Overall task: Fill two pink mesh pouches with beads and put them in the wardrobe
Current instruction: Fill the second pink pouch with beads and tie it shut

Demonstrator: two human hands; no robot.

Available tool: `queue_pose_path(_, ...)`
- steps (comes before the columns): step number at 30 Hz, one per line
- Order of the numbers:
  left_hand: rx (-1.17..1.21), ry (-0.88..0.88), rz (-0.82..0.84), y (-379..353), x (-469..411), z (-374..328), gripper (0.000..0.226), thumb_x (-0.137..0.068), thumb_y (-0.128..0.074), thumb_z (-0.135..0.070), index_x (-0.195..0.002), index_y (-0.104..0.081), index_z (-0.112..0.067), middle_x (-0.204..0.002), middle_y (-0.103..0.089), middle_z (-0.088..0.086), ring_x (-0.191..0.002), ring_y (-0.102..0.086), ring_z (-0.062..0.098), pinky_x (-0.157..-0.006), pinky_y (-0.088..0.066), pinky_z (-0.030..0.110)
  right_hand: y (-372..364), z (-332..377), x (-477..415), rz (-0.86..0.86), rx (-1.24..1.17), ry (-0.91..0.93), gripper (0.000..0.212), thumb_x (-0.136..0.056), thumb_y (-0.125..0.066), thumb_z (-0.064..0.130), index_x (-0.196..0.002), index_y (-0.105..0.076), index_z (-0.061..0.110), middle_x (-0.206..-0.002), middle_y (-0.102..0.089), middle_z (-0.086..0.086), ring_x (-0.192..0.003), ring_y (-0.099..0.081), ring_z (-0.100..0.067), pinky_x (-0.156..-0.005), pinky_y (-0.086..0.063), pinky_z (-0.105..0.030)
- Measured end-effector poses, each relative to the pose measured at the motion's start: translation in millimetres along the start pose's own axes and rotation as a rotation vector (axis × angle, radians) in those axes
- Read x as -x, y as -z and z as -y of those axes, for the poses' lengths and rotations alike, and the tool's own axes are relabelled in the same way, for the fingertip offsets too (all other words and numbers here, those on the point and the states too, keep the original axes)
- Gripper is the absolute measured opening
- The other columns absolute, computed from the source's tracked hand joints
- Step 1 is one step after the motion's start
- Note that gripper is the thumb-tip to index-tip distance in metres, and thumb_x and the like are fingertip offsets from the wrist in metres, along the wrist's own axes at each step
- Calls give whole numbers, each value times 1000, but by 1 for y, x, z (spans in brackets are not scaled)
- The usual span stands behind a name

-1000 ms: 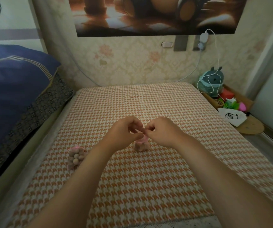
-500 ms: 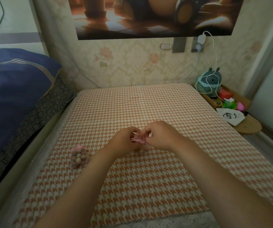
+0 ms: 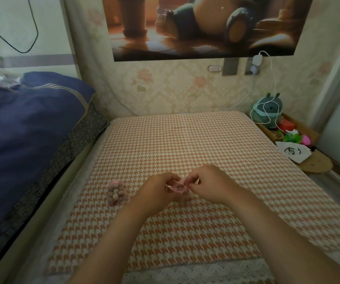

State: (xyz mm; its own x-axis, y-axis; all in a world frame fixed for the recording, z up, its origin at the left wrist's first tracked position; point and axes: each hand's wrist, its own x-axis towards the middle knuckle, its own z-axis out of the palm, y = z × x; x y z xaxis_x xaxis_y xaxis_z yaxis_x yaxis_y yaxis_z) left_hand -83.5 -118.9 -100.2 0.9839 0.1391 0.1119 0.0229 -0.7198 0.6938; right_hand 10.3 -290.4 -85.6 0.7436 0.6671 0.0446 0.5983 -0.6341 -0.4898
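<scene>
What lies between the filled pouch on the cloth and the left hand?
Nothing: only bare houndstooth cloth separates the filled pouch from the left hand, in the head view.

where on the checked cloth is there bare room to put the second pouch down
Free: the far half of the checked cloth up to the wall, the stretch right of the right hand, and the near strip by the lace edge. Crowded: the middle, where both hands work a pink pouch, left hand, with the filled pouch just left.
</scene>
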Motion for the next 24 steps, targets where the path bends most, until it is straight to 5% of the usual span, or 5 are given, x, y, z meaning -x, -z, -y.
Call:
queue_pose_path(5, -32, 27, -44, -1, -2, 3, 26, -83, -76, -21, -108, -71, -26, -90, -67, -18, -74, -56, -12, -63, -40, 5, -2, 2, 2, -45, 24, 109, 24, -95, -61, 39, -116, -72, 44, -110, -68, 21, -94, -62, -1, -83, -54, -30)
queue_pose_path(9, -45, 33, -46, -5, -10, 10, 19, -85, -74, -24, -104, -74, -23, -88, -69, -16, -71, -57, -11, -64, -40, 5, -6, 4, -2, 29, 189, 171, 23, -96, -58, 39, -114, -74, 43, -111, -64, 16, -100, -62, -9, -83, -54, -34)
queue_pose_path(13, -47, 45, -39, -5, -16, 6, 20, -84, -76, -28, -103, -74, -22, -92, -69, -12, -80, -61, 2, -74, -50, 20, -5, 3, -5, 30, 283, 132, 22, -97, -57, 42, -110, -75, 40, -113, -67, 13, -102, -64, -13, -81, -53, -32)
queue_pose_path(18, -79, 35, -43, -2, -23, 4, 20, -86, -73, -25, -106, -74, -22, -91, -68, -12, -80, -59, 2, -71, -45, 15, 7, 2, -5, -28, 199, 118, 28, -95, -57, 47, -118, -70, 39, -113, -69, 16, -99, -63, -9, -83, -54, -34)
queue_pose_path(24, -114, 55, 4, 0, -23, 2, 35, -82, -78, -31, -115, -68, -26, -97, -65, -11, -79, -58, -1, -67, -45, 13, 2, 1, -6, 126, 261, 96, 29, -97, -58, 41, -124, -69, 37, -122, -70, 11, -107, -65, -15, -88, -56, -38)
